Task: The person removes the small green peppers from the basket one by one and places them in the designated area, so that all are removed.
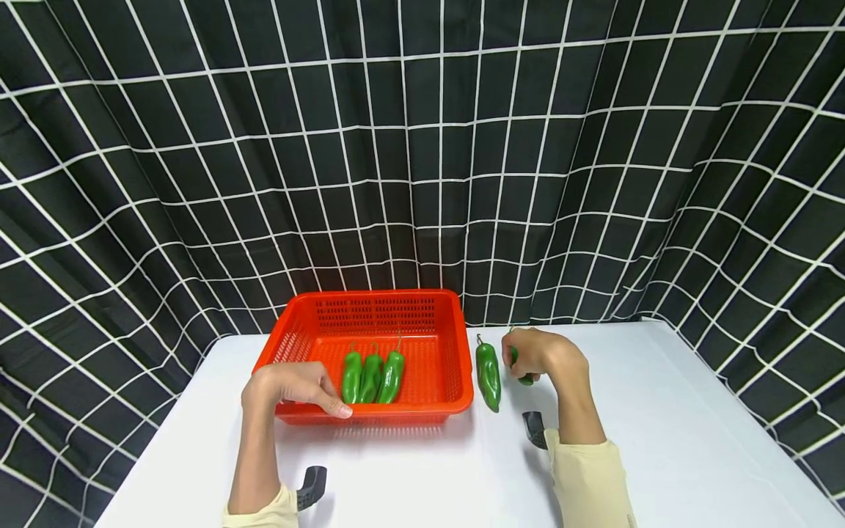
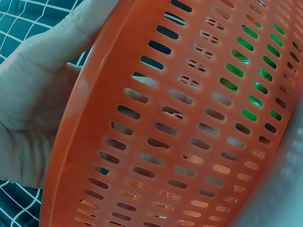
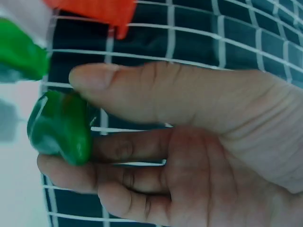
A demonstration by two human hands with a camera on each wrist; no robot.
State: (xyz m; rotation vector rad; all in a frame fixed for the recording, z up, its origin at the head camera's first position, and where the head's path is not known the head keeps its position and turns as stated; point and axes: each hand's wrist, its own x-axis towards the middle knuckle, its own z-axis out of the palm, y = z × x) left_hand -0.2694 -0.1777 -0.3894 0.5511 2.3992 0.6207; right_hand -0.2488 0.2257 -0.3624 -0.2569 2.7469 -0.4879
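Observation:
A red-orange plastic basket (image 1: 422,408) with slotted walls holds three green peppers (image 1: 371,375) side by side. My left hand (image 1: 300,387) rests at its front left rim, thumb lying along the front edge. Behind the basket wall (image 2: 118,85), the other left fingers are mostly hidden. To the basket's right my right hand (image 1: 540,352) pinches a green pepper (image 3: 61,125), thumb above and fingertips beneath it in the right wrist view. Another green pepper (image 1: 488,374) lies on the table between the basket and that hand, its stem pointing away.
A white table (image 1: 660,418) carries everything. Black cloth with a white grid (image 1: 422,147) hangs around its back and sides. Each wrist wears a black mount; one mount (image 1: 535,429) sits below the right hand, the other mount (image 1: 312,488) by the left sleeve.

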